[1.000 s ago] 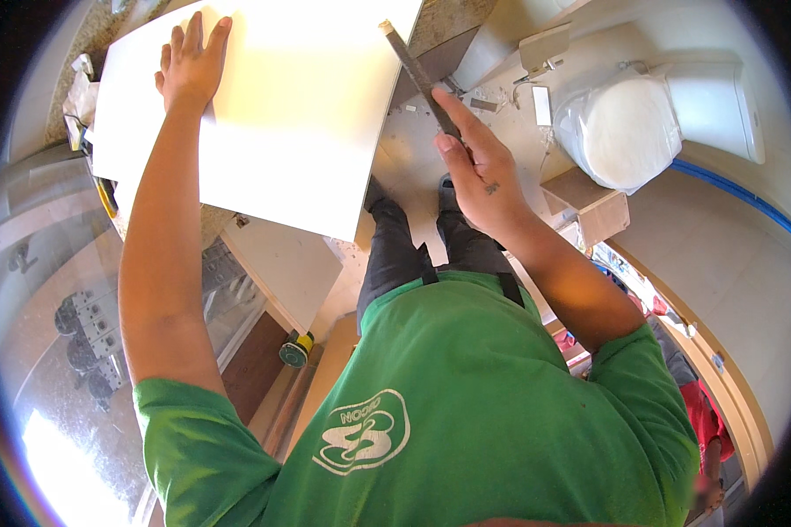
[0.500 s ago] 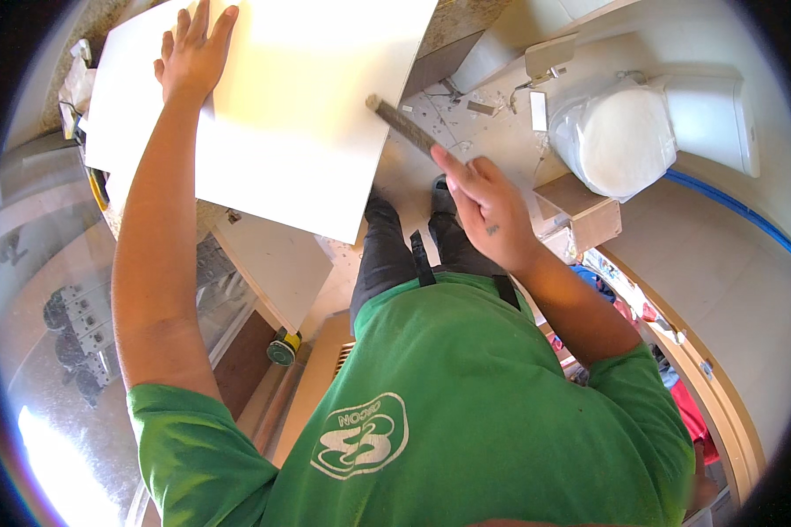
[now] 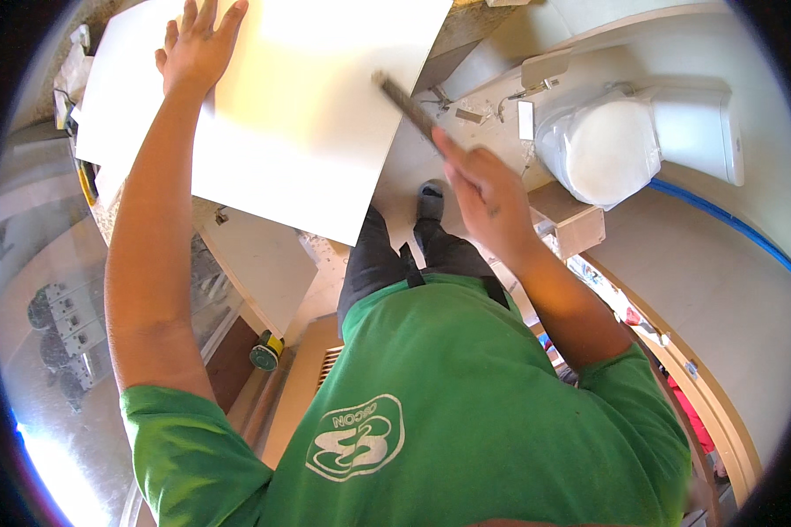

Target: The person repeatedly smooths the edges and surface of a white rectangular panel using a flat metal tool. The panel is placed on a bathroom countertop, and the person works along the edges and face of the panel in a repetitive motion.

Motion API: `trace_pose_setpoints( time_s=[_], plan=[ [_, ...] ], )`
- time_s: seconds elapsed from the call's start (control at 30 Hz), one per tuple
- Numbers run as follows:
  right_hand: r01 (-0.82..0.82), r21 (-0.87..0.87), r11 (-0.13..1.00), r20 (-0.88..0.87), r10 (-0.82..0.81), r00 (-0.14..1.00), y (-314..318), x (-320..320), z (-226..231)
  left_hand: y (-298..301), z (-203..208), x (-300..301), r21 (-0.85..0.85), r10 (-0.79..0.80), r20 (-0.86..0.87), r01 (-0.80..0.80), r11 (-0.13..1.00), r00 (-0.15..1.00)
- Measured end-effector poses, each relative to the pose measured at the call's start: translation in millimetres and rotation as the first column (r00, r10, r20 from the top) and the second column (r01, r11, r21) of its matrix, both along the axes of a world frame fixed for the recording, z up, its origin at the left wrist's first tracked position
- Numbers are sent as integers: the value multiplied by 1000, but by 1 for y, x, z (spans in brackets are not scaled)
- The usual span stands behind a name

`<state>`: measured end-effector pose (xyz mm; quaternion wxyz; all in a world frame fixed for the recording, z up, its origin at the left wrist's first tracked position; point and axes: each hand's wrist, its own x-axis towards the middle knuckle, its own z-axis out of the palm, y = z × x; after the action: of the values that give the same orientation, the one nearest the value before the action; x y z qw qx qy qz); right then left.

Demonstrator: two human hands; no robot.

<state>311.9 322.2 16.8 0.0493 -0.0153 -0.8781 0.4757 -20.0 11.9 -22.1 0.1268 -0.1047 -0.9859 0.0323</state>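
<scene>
Head view. The white panel [image 3: 299, 167], a broad flat sheet, serves as the landmark. The left hand [image 3: 198, 51] lies palm down on its far left part, fingers spread and extended, grasping nothing. The right hand [image 3: 492, 198], just beyond the panel's right edge, is closed around a dark bar [image 3: 404, 107], narrow and pale-tipped, with the index finger laid along it. The bar slants across the panel's right edge, its tip over the panel's surface; it is blurred, and whether it touches the panel cannot be told.

A mottled stone-like countertop [image 3: 470, 28] shows past the panel's far right corner. To the right of the panel, on the floor, lies a small white rectangular piece [image 3: 526, 120]; farther right stands a toilet [image 3: 611, 145] with clear plastic about its seat, and a blue hose [image 3: 721, 220] curves along the floor below it. A small wooden box [image 3: 582, 230] stands right of the panel, near the toilet. Nearer the wearer than the panel are a green and yellow roll [image 3: 266, 351], dark trousers [image 3: 369, 263], one dark shoe [image 3: 429, 202] and a green shirt [image 3: 483, 395].
</scene>
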Motion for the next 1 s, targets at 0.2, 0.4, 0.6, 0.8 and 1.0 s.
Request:
trace_pose_setpoints(
  time_s=[0.2, 0.4, 0.6, 0.8, 1.0],
  plan=[
    [38, -44, 998, -23, -39, 999, 9, -28, -13, 1, -1, -1, -11, 13, 14, -13, 1000, 1000],
    [-38, 50, 998, 105, 33, 994, 14, 28, -4, -2, -7, 0, -17, 6, -22, -6, 1000, 1000],
    [54, -57, 997, -46, -57, 997, 15, -56, -21, -3, -11, -3, -40, 9, -51, -11, 999, 999],
    [39, 72, 997, 66, -43, 997, 19, 1, 6, -6, -18, -7, -101, 34, -61, -40, 994, 998],
    [55, 53, 997, -85, -50, 995, 19, -48, -13, -6, -21, -8, -119, 21, -104, -33, 992, 994]
  ],
)
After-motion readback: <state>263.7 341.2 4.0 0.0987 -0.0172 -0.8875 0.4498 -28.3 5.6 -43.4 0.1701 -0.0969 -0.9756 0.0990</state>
